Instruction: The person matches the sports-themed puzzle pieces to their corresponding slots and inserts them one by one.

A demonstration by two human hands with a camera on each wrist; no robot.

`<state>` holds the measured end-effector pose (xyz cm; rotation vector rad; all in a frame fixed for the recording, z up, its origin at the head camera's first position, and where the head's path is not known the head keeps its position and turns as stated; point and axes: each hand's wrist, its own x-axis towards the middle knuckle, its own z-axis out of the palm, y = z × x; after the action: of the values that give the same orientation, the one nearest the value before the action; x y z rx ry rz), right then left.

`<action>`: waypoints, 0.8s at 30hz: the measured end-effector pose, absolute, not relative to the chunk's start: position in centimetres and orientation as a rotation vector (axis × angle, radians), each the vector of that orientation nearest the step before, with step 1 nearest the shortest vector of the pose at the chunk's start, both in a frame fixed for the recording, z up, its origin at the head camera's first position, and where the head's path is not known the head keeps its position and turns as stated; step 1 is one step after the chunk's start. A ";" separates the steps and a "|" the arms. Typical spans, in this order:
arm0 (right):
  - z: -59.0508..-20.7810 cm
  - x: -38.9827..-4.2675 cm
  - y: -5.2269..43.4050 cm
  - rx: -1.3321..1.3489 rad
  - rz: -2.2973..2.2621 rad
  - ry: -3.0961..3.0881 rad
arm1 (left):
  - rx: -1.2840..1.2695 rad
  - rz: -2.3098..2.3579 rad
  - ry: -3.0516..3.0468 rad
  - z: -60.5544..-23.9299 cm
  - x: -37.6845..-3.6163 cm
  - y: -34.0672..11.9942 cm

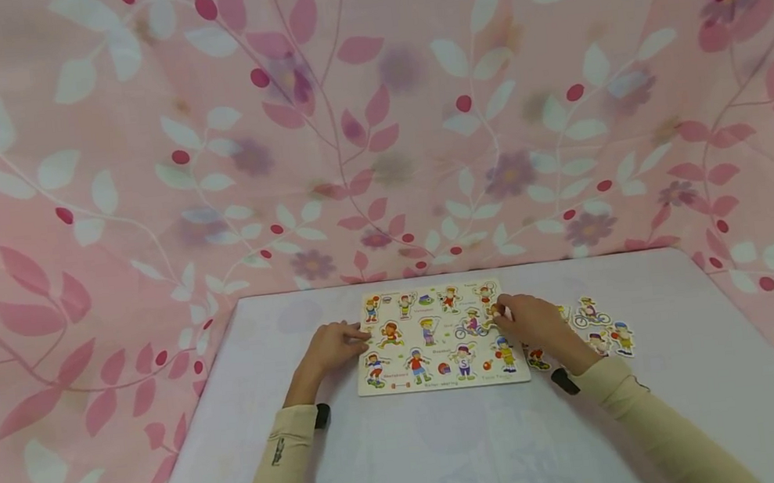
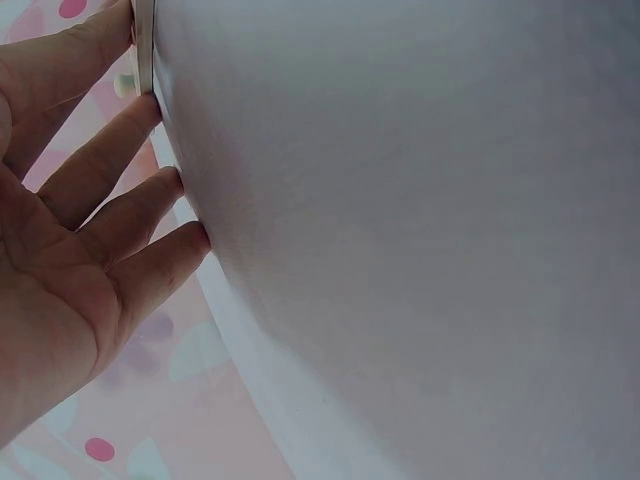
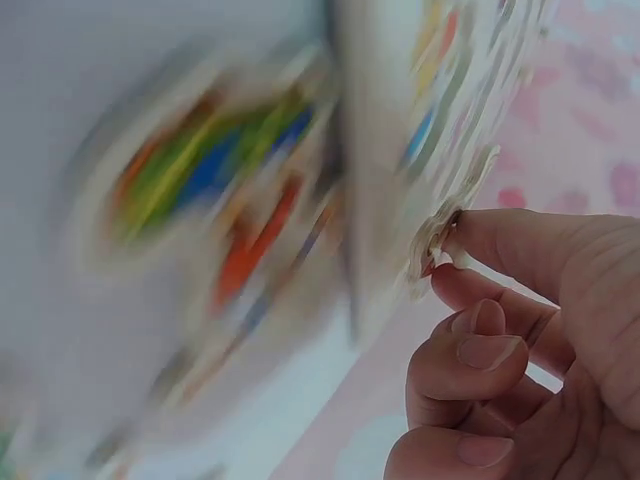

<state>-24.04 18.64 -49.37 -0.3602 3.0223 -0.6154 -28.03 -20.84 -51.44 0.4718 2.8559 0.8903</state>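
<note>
Your right hand [image 1: 541,325] pinches a small puzzle piece [image 3: 436,240] by its peg at the puzzle board [image 1: 437,338]'s far right edge. From that pinch the board runs away to the left. At its left edge your left hand [image 1: 330,347] rests, fingers straight. Loose pieces [image 1: 601,327] lie just right of your grip.
</note>
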 end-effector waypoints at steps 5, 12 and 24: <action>-49.6 -24.3 15.5 -0.438 -0.639 3.024 | 0.475 0.909 2.847 -51.4 -28.1 -20.8; -49.5 -25.1 11.5 -0.532 -0.599 3.024 | 0.473 0.898 2.848 -51.5 -28.0 -20.8; -50.1 -26.6 6.1 -0.621 -0.526 3.001 | 0.478 0.901 2.851 -51.4 -28.1 -20.9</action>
<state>-26.62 6.12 -50.05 -0.6212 3.0014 -0.5257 -28.07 -20.93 -51.45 0.4783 2.8509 0.9012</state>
